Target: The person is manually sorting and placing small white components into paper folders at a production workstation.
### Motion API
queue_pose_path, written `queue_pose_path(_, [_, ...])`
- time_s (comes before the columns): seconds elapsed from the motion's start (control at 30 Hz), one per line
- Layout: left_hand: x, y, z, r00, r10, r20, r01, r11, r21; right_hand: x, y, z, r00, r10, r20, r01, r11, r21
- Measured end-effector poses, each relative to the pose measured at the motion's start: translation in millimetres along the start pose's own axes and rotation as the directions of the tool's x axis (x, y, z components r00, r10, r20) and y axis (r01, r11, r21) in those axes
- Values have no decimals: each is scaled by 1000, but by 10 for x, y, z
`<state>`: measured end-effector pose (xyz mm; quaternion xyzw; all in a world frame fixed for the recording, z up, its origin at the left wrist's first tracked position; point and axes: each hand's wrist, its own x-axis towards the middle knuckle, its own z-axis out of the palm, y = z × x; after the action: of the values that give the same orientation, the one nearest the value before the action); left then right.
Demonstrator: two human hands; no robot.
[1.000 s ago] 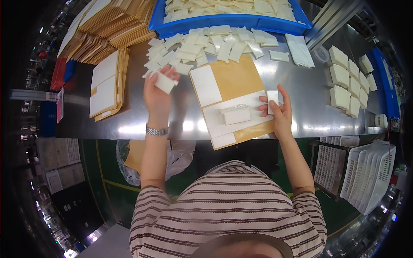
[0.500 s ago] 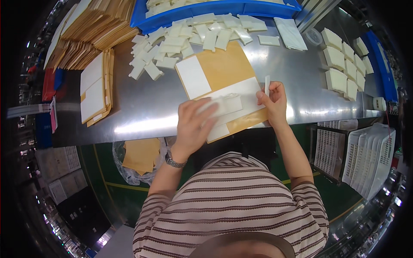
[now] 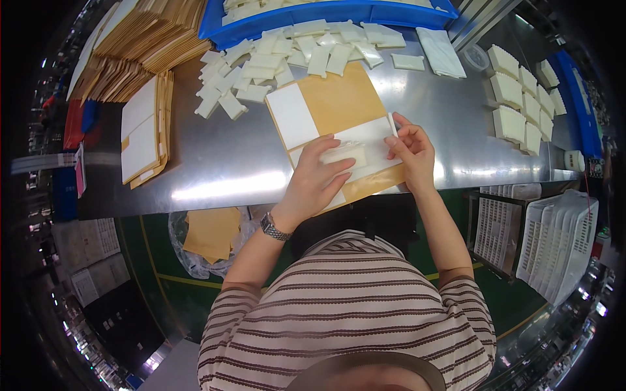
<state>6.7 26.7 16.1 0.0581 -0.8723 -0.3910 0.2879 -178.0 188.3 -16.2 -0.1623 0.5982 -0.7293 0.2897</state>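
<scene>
A brown padded envelope (image 3: pixel 339 104) with white labels lies on the steel table (image 3: pixel 228 169), near its front edge. My left hand (image 3: pixel 316 182) lies flat on the envelope's near end, fingers spread over a small clear-wrapped white packet (image 3: pixel 345 154). My right hand (image 3: pixel 411 153) pinches the envelope's right edge at the white flap. A wristwatch sits on my left wrist.
A loose heap of small white packets (image 3: pixel 287 55) lies beyond the envelope, in front of a blue tray (image 3: pixel 326 13). Stacks of brown envelopes (image 3: pixel 147 127) stand at the left. White block stacks (image 3: pixel 515 91) sit at the right. White baskets (image 3: pixel 561 241) stand beside the table.
My left hand came back from the packet heap with a white packet and now presses it onto the envelope's near end. The right hand stayed at the envelope's right edge.
</scene>
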Motion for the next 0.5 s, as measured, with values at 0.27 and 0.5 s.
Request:
queue_pose_path(0.27, [-86, -157, -37, 988, -154, 13, 154, 972, -178, -182, -137, 167, 867, -366, 340, 455, 858, -238])
queue_pose_path(0.5, [-119, -201, 2, 960, -279, 4, 269, 922, -279, -185, -317, 365, 666, -485, 567, 742, 503, -442])
